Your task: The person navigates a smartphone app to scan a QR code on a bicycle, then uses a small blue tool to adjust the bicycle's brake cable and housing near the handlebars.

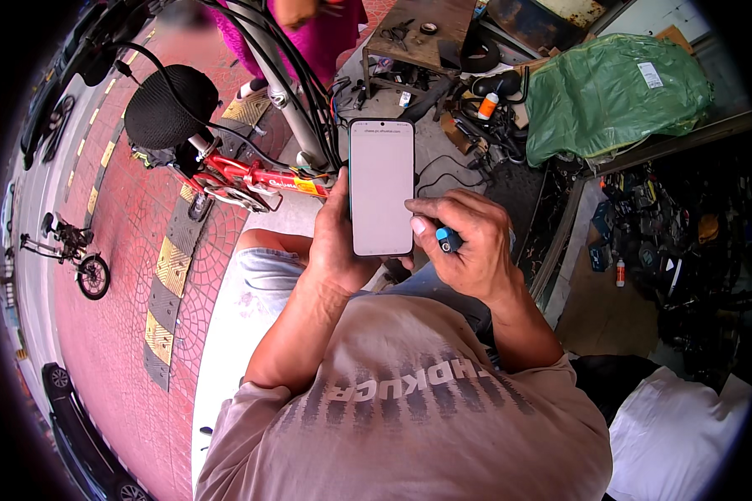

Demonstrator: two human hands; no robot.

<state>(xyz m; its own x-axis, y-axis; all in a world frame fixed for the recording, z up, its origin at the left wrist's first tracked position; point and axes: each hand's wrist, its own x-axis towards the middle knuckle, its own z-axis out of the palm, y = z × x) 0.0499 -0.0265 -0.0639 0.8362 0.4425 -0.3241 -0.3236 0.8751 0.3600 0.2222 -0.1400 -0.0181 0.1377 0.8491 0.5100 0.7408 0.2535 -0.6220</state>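
My left hand [336, 242] holds an upright smartphone [382, 188] with a pale, nearly blank screen. My right hand [464, 242] has a blue-and-black handled tool [448, 240] gripped in it, while its index finger reaches to the right edge of the screen. Just beyond the phone stands a red bicycle frame [263, 179] with a silver stem, cables and a black mesh basket or bag [169, 108] at the handlebar.
A person in pink [234, 42] is beyond the bicycle. A worn bench [426, 50], green sack [610, 92] and tangled black parts lie ahead and right; dark clutter [660, 242] fills the right. Red paving with a striped curb, another bicycle [79, 259] and cars are left.
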